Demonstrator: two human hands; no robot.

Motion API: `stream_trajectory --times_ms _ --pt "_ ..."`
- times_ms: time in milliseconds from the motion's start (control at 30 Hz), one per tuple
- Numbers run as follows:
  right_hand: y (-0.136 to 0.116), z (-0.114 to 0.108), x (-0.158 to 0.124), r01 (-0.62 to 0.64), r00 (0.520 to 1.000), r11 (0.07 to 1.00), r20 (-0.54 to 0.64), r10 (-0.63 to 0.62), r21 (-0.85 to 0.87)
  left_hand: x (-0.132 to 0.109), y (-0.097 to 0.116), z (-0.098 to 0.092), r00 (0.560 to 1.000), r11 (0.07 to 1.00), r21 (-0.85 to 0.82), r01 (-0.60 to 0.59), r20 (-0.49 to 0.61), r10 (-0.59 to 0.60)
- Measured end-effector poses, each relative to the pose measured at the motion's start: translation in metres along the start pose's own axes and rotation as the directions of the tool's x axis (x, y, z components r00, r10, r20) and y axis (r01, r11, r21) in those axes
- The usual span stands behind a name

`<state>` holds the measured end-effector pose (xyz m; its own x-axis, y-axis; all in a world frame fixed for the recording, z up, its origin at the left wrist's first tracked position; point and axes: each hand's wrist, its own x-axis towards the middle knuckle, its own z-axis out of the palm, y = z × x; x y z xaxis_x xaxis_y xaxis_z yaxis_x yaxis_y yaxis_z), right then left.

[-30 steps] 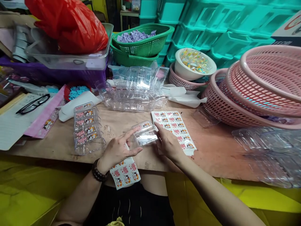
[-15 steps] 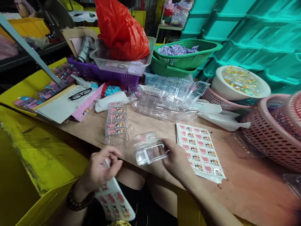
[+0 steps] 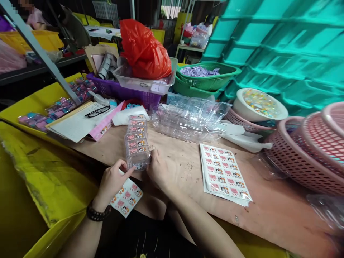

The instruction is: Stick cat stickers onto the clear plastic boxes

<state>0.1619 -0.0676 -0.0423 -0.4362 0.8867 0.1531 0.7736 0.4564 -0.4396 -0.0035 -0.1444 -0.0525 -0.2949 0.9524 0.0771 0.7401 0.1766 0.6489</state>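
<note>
At the table's front edge, my right hand (image 3: pixel 159 169) grips the right side of a clear plastic box (image 3: pixel 138 160). The box lies at the near end of a row of clear boxes (image 3: pixel 137 137) bearing cat-and-pink stickers. On its left side, my left hand (image 3: pixel 113 184) touches the same box with thumb and fingertips. A sheet of cat stickers (image 3: pixel 128 200) hangs below the left palm, held in that hand; its upper part is hidden. To the right lies a stack of sticker sheets (image 3: pixel 225 172), apart from both hands.
Behind the row is a pile of clear plastic boxes (image 3: pixel 188 122). Glasses (image 3: pixel 98 111) rest on papers at the left. A purple basket (image 3: pixel 126 91), green baskets (image 3: pixel 193 91) and pink baskets (image 3: pixel 295 157) border the table. A yellow bin (image 3: pixel 32 172) stands at left.
My right hand has moved left with the clear box, bringing it to the near end of the row. My left hand has come up against it, and the sticker sheet has swung upward.
</note>
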Motion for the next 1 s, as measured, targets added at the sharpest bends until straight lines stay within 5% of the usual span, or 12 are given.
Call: stream_trajectory --times_ms 167,233,300,367,400,433,533,633,767,933,1000 --pt "0.025 -0.022 -0.005 0.156 0.987 0.987 0.034 -0.157 0.039 0.005 -0.002 0.011 0.998 0.979 0.199 0.033 0.048 -0.044" --pt "0.055 -0.049 -0.007 0.166 0.986 0.982 -0.035 -0.163 0.087 0.004 -0.004 0.014 0.997 0.976 0.216 0.033 0.06 -0.047" --pt "0.091 -0.087 -0.002 0.033 0.975 0.995 -0.224 -0.011 0.095 0.002 -0.006 0.013 0.995 0.972 0.23 0.051 0.073 -0.069" --pt "0.126 -0.132 0.013 -0.127 0.895 0.99 -0.422 0.143 0.065 0.001 -0.006 0.01 0.992 0.969 0.238 0.07 0.09 -0.094" --pt "0.141 -0.153 0.023 -0.247 0.803 0.968 -0.55 0.229 0.041 0.0 -0.006 0.006 0.989 0.968 0.237 0.077 0.104 -0.104" --pt "0.154 -0.171 0.035 -0.279 0.782 0.96 -0.571 0.249 0.037 -0.002 -0.005 0.002 0.987 0.968 0.235 0.085 0.114 -0.114" --pt "0.181 -0.207 0.071 -0.231 0.857 0.971 -0.459 0.233 0.063 -0.014 0.001 -0.011 0.982 0.979 0.177 0.104 0.14 -0.129" --pt "0.198 -0.214 0.095 -0.178 0.916 0.977 -0.342 0.208 0.115 -0.032 0.013 -0.013 0.955 0.991 -0.096 0.089 0.291 -0.058" --pt "0.21 -0.209 0.103 -0.207 0.88 0.966 -0.402 0.253 0.156 -0.045 0.049 0.012 0.867 0.907 -0.41 0.095 0.482 0.127" --pt "0.21 -0.198 0.081 -0.204 0.821 0.962 -0.504 0.268 0.18 -0.02 0.111 0.059 0.829 0.804 -0.567 0.179 0.527 0.187" --pt "0.207 -0.188 0.068 -0.192 0.798 0.965 -0.543 0.261 0.181 -0.003 0.135 0.076 0.857 0.744 -0.642 0.182 0.475 0.2"
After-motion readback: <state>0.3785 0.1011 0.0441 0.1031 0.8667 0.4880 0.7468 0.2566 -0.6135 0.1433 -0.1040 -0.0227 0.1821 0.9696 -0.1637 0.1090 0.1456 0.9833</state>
